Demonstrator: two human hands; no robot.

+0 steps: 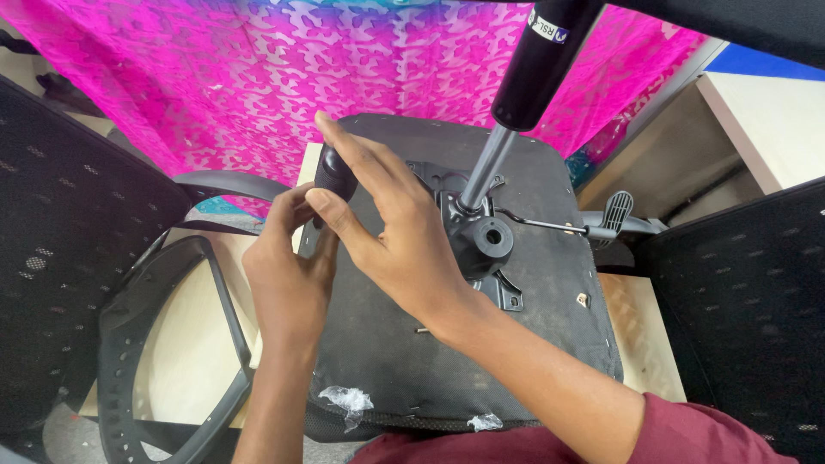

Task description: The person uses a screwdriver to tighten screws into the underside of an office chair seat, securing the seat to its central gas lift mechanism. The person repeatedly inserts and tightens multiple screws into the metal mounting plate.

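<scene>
An upturned black office chair seat (395, 361) lies on a pale wooden table. My right hand (387, 223) grips a black screwdriver handle (331, 176) at the seat's left edge. My left hand (288, 266) is just below it, fingertips pinched at the tool's tip by the seat edge; the tip itself is hidden. In the seat's middle sits the black metal tilt mechanism (485, 245) with a round hole. A gas lift cylinder (533, 77) stands up out of it, its silver rod (483, 176) below. A lever with a ribbed paddle (612, 215) sticks out to the right.
A curved black plastic armrest frame (137, 344) lies left of the seat. Black mesh chair backs stand at far left (60, 232) and far right (739, 301). A pink patterned cloth (258, 77) hangs behind. Scraps of clear plastic (348, 399) cling to the seat's near edge.
</scene>
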